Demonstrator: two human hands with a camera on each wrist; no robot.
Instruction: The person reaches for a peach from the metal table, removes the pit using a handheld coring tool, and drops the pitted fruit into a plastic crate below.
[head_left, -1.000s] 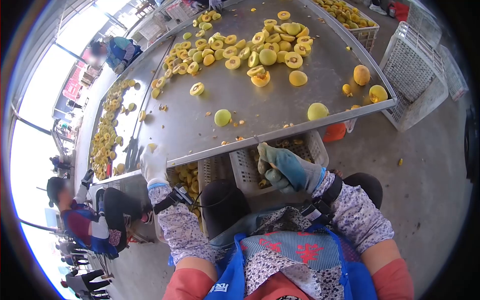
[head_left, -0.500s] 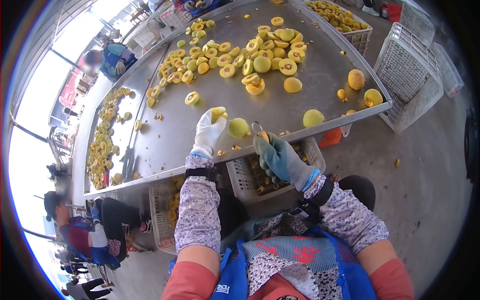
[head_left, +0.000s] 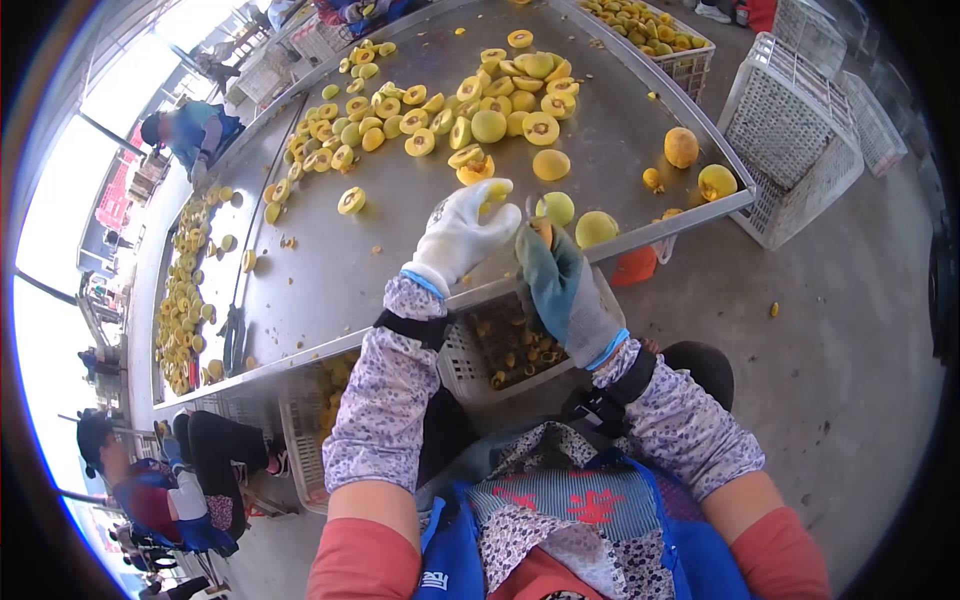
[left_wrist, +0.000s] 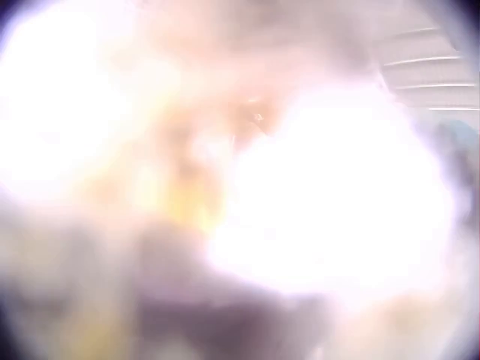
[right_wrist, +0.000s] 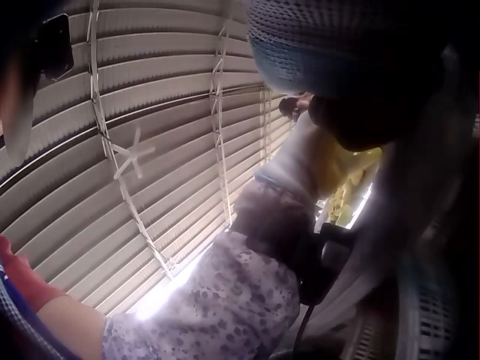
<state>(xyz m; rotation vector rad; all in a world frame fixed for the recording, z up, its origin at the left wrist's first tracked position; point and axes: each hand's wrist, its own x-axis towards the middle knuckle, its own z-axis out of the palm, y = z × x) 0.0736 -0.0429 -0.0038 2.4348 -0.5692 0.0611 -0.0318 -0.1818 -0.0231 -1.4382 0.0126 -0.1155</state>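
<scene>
In the head view my left hand (head_left: 458,238), in a white glove with yellow-stained fingertips, reaches over the table's near edge. Its fingers and thumb are bent with a gap between them. Just right of them sits a whole yellow-green peach-like fruit (head_left: 557,208). A second whole fruit (head_left: 597,229) lies beside it, near the metal rim. My right hand (head_left: 562,290), in a grey-and-teal glove, grips a small looped metal tool (head_left: 541,228) with a wood-coloured handle, its loop overlapping the first fruit. Glare washes out the left wrist view; the right wrist view shows the dark glove (right_wrist: 352,90).
The metal table (head_left: 400,285) bears a pile of halved fruits (head_left: 440,118). Under its edge stands a white crate (head_left: 465,365) with pits and scraps. More crates (head_left: 790,130) stand at the right. Other people (head_left: 165,490) sit or bend along the left side.
My left hand has come up from the table's left edge and moved right, towards the tool. The first whole fruit has shifted right, close to the second. My right hand keeps the looped tool, now raised slightly.
</scene>
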